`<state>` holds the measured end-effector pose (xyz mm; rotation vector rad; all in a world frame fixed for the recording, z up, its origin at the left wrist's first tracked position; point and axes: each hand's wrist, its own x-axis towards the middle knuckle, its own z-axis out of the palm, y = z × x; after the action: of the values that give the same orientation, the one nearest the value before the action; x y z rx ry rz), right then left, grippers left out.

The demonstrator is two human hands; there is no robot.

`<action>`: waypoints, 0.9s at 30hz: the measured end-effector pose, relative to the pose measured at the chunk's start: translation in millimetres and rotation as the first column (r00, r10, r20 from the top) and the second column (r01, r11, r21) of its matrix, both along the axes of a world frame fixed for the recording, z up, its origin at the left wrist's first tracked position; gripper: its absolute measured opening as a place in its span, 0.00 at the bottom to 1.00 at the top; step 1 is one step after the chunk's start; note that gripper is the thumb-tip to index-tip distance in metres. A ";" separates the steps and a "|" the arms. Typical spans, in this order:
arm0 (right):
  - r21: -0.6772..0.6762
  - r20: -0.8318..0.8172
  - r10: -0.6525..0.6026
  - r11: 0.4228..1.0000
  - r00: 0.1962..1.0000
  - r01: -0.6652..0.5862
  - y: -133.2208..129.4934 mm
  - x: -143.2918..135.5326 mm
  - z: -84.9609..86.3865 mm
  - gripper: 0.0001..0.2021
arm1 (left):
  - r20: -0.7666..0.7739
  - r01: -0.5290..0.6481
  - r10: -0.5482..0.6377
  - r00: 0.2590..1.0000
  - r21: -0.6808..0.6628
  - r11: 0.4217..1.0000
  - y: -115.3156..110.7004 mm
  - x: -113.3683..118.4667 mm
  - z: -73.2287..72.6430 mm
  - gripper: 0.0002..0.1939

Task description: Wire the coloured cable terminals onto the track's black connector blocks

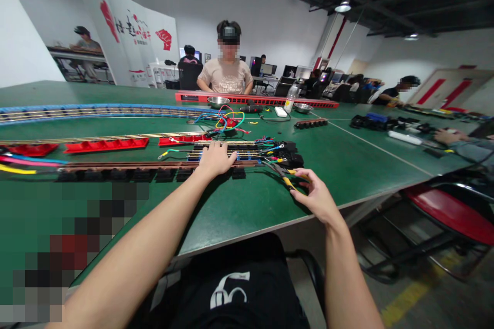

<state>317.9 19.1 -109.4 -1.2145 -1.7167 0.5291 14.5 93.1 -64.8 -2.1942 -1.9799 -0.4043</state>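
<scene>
Risk for the rail: the left hand [214,160] lies flat on the long terminal rail [154,165], and nothing else seems to fix this rail. I think a sideways push could make it slide on the worktop [250,200] and pull the wires.
Risk for the pliers: the right hand [317,196] takes the yellow-handled pliers [286,175] only at the handle ends. With such a light hold the tool could slip or turn, I judge, and its nose is very near the coloured wires [266,150].
Risk at the edge: the right hand and the pliers are close to the front edge of the worktop, so a dropped tool may fall to the floor.
Left fingers: stretched out and released, resting on top of the rail, not clasping it.
Right fingers: curled around the handles of the pliers, the thumb above. I cannot tell if the tool is squeezed fully closed.
Place of the pliers: on the worktop just right of the rail's end, the nose pointing to the wires and the black terminal blocks [290,153], the handles among the right fingers.
Place of the rail: directly under the left palm, running away to the left.
</scene>
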 end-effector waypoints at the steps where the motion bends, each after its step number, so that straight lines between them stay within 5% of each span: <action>1: 0.001 0.008 -0.002 1.000 1.000 0.002 0.2 0.2 -0.3 0.19 | -0.002 0.001 -0.001 1.000 0.001 1.000 0.0 0.0 -0.1 0.31; 27: 0.053 0.178 -0.068 0.997 0.982 0.059 -6.3 -10.8 7.1 0.16 | 0.005 0.004 -0.004 1.000 0.002 1.000 -0.3 0.2 0.7 0.32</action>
<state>307.1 12.8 -102.3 -1.3109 -1.8235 0.3465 14.7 92.8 -64.1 -2.1988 -1.9771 -0.4116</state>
